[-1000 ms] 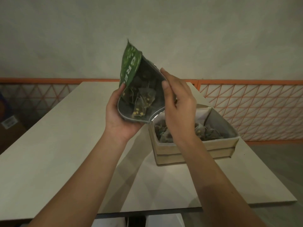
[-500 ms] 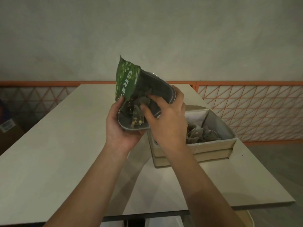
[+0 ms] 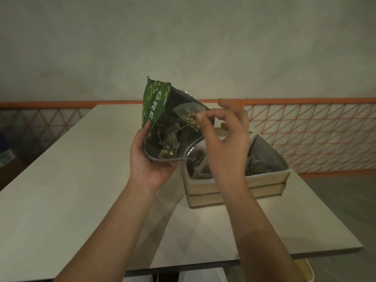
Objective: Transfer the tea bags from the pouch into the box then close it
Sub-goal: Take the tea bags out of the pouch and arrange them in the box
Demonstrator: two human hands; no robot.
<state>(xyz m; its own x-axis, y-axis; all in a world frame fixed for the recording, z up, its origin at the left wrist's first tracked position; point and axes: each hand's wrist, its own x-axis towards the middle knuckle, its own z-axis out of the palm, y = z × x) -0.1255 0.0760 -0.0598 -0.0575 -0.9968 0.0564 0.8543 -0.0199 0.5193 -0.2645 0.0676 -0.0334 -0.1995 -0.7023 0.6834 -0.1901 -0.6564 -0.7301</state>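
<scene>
My left hand [image 3: 149,159] grips the lower edge of a green foil pouch [image 3: 156,102], held up with its mouth tilted toward me. Several mesh tea bags [image 3: 169,143] lie inside it. My right hand [image 3: 225,143] pinches one tea bag [image 3: 188,117] between thumb and forefinger at the pouch's mouth, lifted clear of the others. Below and to the right stands the open beige box [image 3: 264,180] on the table, with several tea bags [image 3: 254,167] in it; my right hand hides part of its inside.
The pale table [image 3: 71,190] stretches left and forward, its right edge close beside the box. An orange lattice railing [image 3: 315,135] runs behind and to the right. A dark carton [image 3: 6,161] sits on the floor at far left.
My right hand went into the pouch, took hold of one tea bag, and has drawn it up and out to the pouch's mouth. The left hand kept the pouch held up.
</scene>
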